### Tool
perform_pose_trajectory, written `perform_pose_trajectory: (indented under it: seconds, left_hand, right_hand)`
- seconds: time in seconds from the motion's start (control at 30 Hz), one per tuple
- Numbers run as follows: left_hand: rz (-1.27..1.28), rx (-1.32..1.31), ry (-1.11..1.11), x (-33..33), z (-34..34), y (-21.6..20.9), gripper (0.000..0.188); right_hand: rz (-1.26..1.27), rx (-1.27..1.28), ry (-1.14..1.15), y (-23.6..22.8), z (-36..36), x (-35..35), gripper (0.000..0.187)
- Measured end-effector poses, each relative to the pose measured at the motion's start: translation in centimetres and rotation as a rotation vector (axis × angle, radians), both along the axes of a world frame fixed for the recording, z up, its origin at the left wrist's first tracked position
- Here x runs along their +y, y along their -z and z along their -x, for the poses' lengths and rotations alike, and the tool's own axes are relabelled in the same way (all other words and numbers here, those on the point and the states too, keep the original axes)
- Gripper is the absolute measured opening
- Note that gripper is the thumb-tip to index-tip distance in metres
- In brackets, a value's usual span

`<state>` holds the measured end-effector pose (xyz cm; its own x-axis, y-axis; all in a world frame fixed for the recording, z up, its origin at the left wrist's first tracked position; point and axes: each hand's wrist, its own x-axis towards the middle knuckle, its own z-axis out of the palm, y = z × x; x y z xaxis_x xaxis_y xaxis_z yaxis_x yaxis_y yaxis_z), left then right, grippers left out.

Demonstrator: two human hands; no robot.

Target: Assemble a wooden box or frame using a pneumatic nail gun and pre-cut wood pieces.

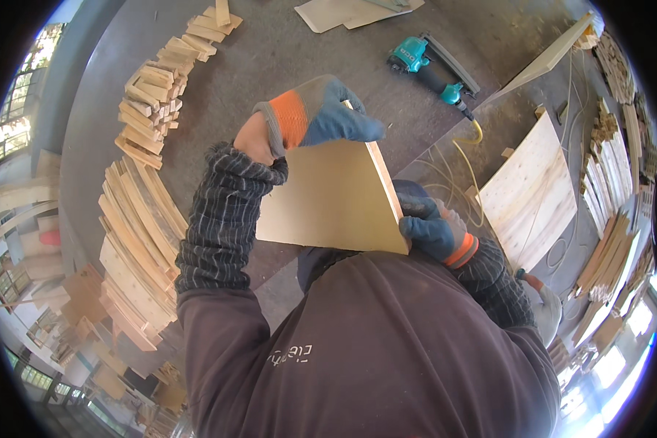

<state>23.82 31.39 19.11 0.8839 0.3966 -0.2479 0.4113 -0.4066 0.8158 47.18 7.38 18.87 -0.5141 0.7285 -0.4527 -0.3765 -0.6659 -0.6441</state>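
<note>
A pale flat wooden panel [321,197] is tilted in front of my body, its near edge against my dark top. Along its right side runs a narrow wood strip [384,179]. My left hand [336,113], in a blue, grey and orange glove, is closed over the far right corner of the panel, at the strip's far end. At the near right corner, my right hand [434,230] grips the panel's edge in a matching glove; some of its fingers are hidden. Beyond the panel, a teal and black nail gun [420,58] lies on the dark table.
Short wood blocks [150,102] and long strips [142,226] are piled along the table's left. A yellow air hose [469,150] runs from the nail gun down off the table's right side. A plywood sheet [529,193] stands at right, near another person's arm [547,306].
</note>
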Motion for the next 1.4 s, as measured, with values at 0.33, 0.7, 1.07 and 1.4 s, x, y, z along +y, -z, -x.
perform_pose_trajectory:
  seconds: [0.33,0.7,1.07,1.4]
  left_hand:
    - [-0.227,-0.143,0.162,0.1,-0.4,-1.8,0.015]
    - [0.537,-0.006,-0.239,-0.2,1.9,-3.8,0.038]
    - [0.287,0.098,-0.174,2.0,1.7,-3.5,0.041]
    - [0.237,0.322,-0.342,6.2,1.6,0.7,0.042]
  right_hand:
    - [-0.310,-0.471,0.055,-4.4,1.9,0.6,0.056]
    - [-0.321,-0.842,-0.117,-7.6,2.8,1.7,0.055]
    - [-0.210,-0.865,-0.108,-6.5,3.0,4.4,0.058]
    - [-0.741,-1.741,-0.069,12.5,-11.6,17.2,0.083]
